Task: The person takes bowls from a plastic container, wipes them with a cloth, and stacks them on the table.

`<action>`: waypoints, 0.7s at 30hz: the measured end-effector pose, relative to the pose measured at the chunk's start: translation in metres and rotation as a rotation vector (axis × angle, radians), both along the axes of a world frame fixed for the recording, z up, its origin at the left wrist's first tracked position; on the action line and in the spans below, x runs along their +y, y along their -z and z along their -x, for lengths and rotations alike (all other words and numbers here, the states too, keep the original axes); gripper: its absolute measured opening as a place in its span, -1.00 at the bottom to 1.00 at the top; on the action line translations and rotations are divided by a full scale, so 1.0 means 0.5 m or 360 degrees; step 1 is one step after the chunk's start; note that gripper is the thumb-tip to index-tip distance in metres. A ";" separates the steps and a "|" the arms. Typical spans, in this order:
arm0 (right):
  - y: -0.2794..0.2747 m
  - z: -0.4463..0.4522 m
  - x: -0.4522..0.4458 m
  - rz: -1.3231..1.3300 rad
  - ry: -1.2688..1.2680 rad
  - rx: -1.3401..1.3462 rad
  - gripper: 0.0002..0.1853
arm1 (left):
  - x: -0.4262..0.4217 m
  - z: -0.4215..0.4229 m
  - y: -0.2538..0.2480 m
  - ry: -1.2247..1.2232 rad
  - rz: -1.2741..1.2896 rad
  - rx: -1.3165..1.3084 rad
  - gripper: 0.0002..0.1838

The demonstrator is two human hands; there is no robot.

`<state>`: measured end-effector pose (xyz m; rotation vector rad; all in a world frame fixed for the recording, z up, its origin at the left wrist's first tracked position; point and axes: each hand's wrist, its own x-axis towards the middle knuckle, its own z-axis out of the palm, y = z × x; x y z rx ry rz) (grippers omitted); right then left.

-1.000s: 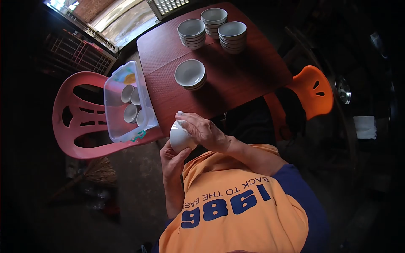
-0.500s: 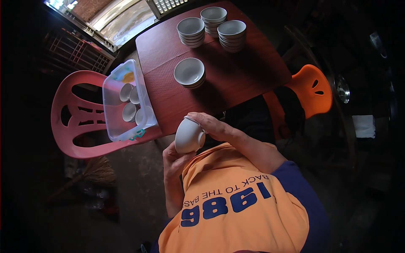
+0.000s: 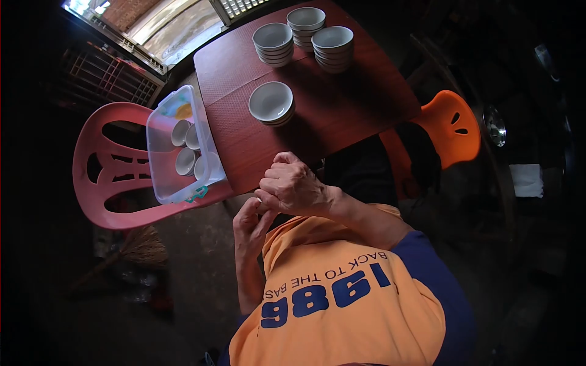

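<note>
My right hand (image 3: 292, 186) is closed, its fingers curled, in front of the red table's near edge. Just below and left of it, my left hand (image 3: 249, 218) has thumb and fingers pinched together against the right hand's fingertips. A tiny white bit shows between the two hands; what it belongs to is hidden. No bowl can be seen in either hand. Nearest on the table (image 3: 229, 97) stands a short stack of white bowls (image 3: 270, 102). Farther back are three taller stacks: one on the left (image 3: 273, 38), one at the back (image 3: 306, 19) and one on the right (image 3: 333, 40).
Left of the table, a clear plastic bin (image 3: 160, 143) holding several white cups or bowls (image 3: 185, 161) rests on a pink chair (image 3: 85, 177). An orange chair (image 3: 455, 131) with dark fabric on it stands at the right. A straw broom (image 3: 143, 247) lies at lower left.
The white bowl that both hands held is no longer visible. My right hand's fingers have curled in, and the hands have come together. The stacks look unchanged.
</note>
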<state>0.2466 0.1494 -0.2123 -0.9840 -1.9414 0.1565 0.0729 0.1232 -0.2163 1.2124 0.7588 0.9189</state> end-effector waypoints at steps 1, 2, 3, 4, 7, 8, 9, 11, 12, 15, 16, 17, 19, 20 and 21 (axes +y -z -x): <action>0.025 -0.001 0.006 -0.0002 0.0002 -0.0001 -0.70 | 0.000 0.000 -0.004 0.0002 -0.0002 -0.0001 -0.81; 0.023 -0.003 0.016 0.0149 -0.0109 0.0321 -0.67 | 0.001 0.001 -0.010 -0.0005 0.0074 -0.0029 -0.81; 0.019 -0.006 0.021 0.0299 -0.0224 0.0642 -0.64 | 0.002 0.002 -0.013 -0.0015 0.0149 -0.0057 -0.81; 0.013 -0.031 0.003 0.1298 -0.0338 0.1052 -0.58 | 0.002 0.003 -0.009 -0.0011 0.0142 -0.0059 -0.81; 0.053 -0.043 0.007 0.1812 -0.0573 0.1570 -0.55 | 0.005 0.005 0.016 -0.0032 0.0164 -0.0361 -0.81; 0.043 -0.041 0.006 0.1811 -0.0575 0.1566 -0.55 | 0.006 0.003 0.019 -0.0024 0.0165 -0.0335 -0.82; 0.027 -0.035 0.002 0.1442 -0.0388 0.1252 -0.58 | 0.006 0.002 0.021 -0.0019 0.0166 -0.0308 -0.82; 0.018 -0.018 -0.003 0.0714 -0.0162 0.0468 -0.64 | -0.001 -0.008 0.019 -0.0020 0.0119 -0.0170 -0.82; 0.015 -0.008 -0.002 0.0345 -0.0113 -0.0002 -0.68 | 0.000 -0.014 0.018 -0.0014 0.0066 -0.0034 -0.82; 0.006 0.005 -0.005 0.0282 -0.0003 0.0113 -0.74 | 0.000 -0.005 0.015 -0.0043 0.0056 -0.0054 -0.81; 0.005 0.002 0.000 0.0348 -0.0010 0.0309 -0.74 | 0.000 -0.001 0.013 -0.0107 0.0090 -0.0088 -0.81; 0.033 -0.004 0.012 0.0412 -0.0107 0.0505 -0.70 | 0.003 0.002 0.011 -0.0084 0.0061 -0.0162 -0.78; 0.045 -0.028 0.013 0.1333 -0.0545 0.1360 -0.65 | 0.002 0.007 0.032 -0.0113 0.0070 -0.0390 -0.76; 0.047 -0.031 0.003 0.1667 -0.0674 0.1808 -0.61 | 0.004 0.002 0.039 -0.0130 0.0085 -0.0617 -0.74; 0.050 -0.021 -0.003 0.1662 -0.0669 0.1806 -0.61 | 0.007 -0.004 0.047 -0.0124 0.0083 -0.0622 -0.74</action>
